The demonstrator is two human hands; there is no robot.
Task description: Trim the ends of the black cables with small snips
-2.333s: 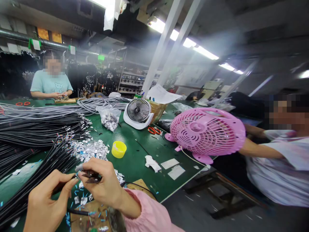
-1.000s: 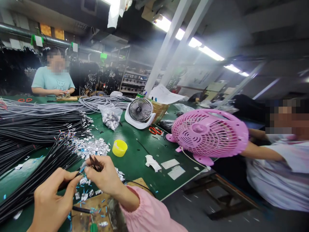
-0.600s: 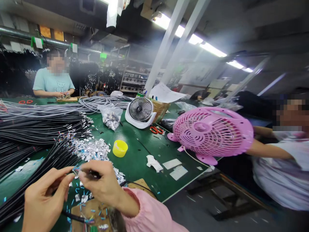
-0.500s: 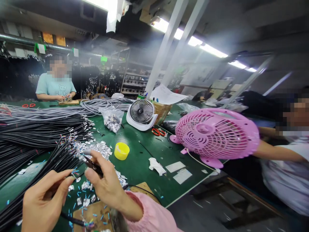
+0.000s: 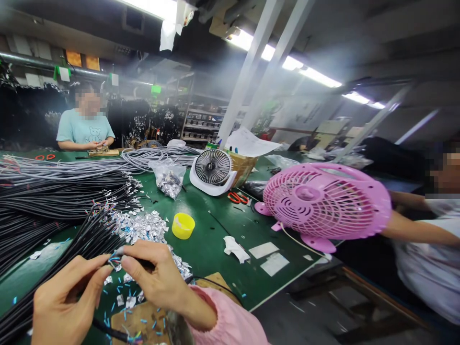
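Observation:
At the lower left, my left hand (image 5: 66, 294) is closed in a pinch on the end of a black cable, from which thin coloured wires (image 5: 114, 259) stick out. My right hand (image 5: 163, 275) meets it there, thumb and forefinger closing at the wire tips. A small black hand tool (image 5: 148, 264) lies in the right palm, mostly hidden by the fingers. Below both hands, another cable end with coloured wires (image 5: 134, 339) lies on a brown board (image 5: 120, 326) strewn with blue wire scraps. Beyond the hands is a heap of silver foil pieces (image 5: 147, 227).
Bundles of black cables (image 5: 64, 201) and grey cables (image 5: 72, 170) fill the left. A yellow tape roll (image 5: 183, 226), a bag of small parts (image 5: 170, 181), a white fan (image 5: 212, 167), orange-handled scissors (image 5: 237, 198) and a pink fan (image 5: 323, 201) stand on the green table. Two co-workers sit nearby.
My right hand has come down and left, bringing its fingertips to the wires. The black tool, plainly seen between the fingers before, is now mostly covered. My left hand keeps its pinch.

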